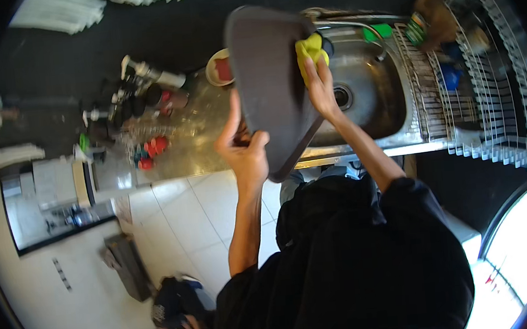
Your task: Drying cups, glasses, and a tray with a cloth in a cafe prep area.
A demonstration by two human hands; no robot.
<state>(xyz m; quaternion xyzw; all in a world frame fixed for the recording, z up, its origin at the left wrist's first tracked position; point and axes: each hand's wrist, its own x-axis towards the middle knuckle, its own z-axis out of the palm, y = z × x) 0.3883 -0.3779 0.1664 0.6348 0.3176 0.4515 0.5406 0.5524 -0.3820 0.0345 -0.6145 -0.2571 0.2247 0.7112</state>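
My left hand [246, 152] grips the near left edge of a dark brown rectangular tray [268, 79], which is held up and tilted above the counter and the sink's left side. In my right hand [320, 86] a yellow cloth [311, 52] is pressed against the tray's right part. Beyond the tray's right side lies the stainless steel sink [375, 93], its drain [343, 95] showing beside my right wrist. The tray hides part of the sink and counter.
A curved faucet [377, 37] reaches over the sink, with a green object [378, 32] behind it. Wire dish racks [467, 76] stand to the right. Pump bottles [152, 73], red items [154, 150] and a bowl [214, 70] sit left on the steel counter [195, 137]. Another person [182, 308] is behind, lower left.
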